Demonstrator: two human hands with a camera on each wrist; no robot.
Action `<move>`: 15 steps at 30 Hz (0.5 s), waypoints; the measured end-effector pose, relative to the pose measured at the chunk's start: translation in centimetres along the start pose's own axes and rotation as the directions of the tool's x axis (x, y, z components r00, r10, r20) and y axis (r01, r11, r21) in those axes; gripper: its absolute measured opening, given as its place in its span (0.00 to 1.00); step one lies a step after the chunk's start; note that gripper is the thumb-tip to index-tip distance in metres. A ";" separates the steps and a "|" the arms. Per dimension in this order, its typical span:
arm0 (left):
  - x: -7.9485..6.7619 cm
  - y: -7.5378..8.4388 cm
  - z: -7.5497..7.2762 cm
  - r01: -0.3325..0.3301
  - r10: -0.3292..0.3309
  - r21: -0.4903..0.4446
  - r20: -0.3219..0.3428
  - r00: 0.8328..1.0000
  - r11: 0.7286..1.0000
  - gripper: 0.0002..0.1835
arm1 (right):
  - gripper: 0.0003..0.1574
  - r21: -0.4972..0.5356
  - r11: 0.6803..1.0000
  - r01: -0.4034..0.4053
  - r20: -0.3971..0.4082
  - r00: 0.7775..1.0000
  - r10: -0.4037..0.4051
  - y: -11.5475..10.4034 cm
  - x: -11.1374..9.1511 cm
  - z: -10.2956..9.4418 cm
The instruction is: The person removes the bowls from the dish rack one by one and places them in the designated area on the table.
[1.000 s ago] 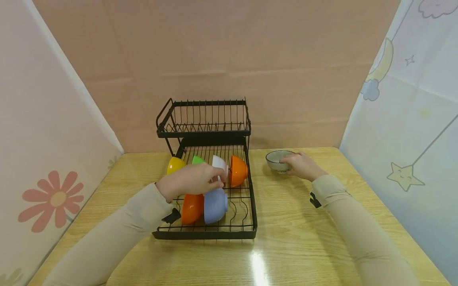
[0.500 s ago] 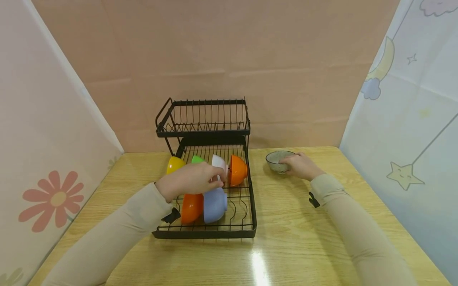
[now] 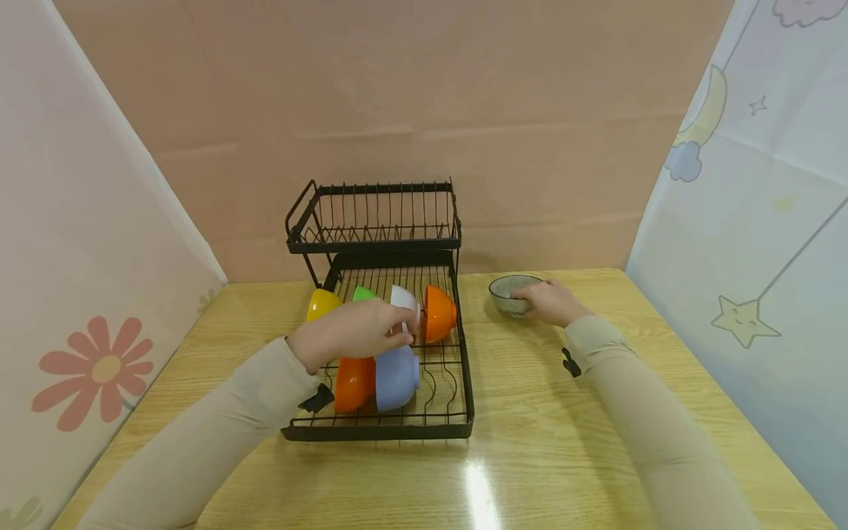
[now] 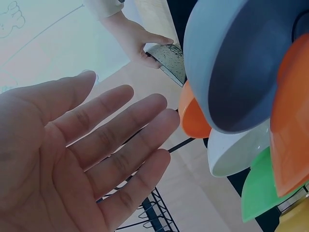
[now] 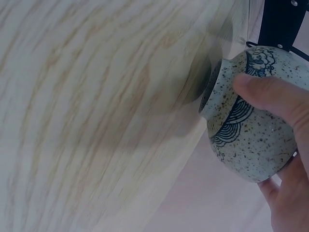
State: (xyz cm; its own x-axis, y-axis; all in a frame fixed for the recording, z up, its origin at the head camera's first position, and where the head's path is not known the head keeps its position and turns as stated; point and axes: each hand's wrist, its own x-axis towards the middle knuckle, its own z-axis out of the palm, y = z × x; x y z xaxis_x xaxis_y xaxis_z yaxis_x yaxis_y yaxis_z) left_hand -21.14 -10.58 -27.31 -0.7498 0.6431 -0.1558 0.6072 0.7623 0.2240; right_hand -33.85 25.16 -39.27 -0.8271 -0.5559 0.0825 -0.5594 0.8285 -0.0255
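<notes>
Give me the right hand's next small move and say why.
Probably ease the speckled bowl leftward toward the rack. The right hand grips the bowl beside the rack, and the rack's front row shows room just right of the blue bowl.

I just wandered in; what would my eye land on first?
Most likely the bright bowls tipped on their sides in the lower tier of the black rack, left of centre in the head view. Next, right of the rack, the right hand gripping a speckled bowl with dark wave patterns.
</notes>
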 end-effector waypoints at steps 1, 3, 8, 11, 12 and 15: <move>0.0 0.0 0.0 -0.001 0.001 0.002 -0.002 1.000 1.000 0.11 | 0.33 -0.004 1.000 0.004 0.000 1.000 -0.004 -0.1 0.1 0.0; -0.1 0.0 -0.1 -0.004 0.004 0.005 -0.006 1.000 1.000 0.11 | 0.32 -0.006 1.000 0.010 0.003 1.000 -0.010 -0.2 0.2 0.0; -0.1 0.0 -0.1 -0.009 0.009 0.011 -0.011 1.000 1.000 0.11 | 0.30 0.016 1.000 0.018 0.014 1.000 -0.018 -0.1 0.1 0.1; -0.2 0.1 -0.2 -0.013 0.013 0.010 -0.012 1.000 1.000 0.11 | 0.29 0.023 1.000 0.018 0.021 1.000 -0.019 0.0 0.1 0.3; -0.1 0.1 -0.2 -0.015 0.015 0.010 -0.012 1.000 1.000 0.11 | 0.29 0.026 1.000 0.016 0.025 1.000 -0.017 0.0 0.1 0.3; -0.1 0.1 -0.2 -0.019 0.019 0.011 -0.014 1.000 1.000 0.10 | 0.29 0.027 1.000 0.017 0.035 0.999 -0.018 0.1 0.0 0.5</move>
State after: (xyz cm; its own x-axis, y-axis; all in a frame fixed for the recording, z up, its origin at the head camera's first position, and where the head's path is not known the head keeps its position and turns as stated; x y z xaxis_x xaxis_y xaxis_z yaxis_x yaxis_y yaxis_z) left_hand -21.04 -10.62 -27.10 -0.7415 0.6565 -0.1382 0.6243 0.7506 0.2162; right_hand -33.96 25.19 -39.76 -0.8186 -0.5724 0.0476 -0.5743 0.8171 -0.0506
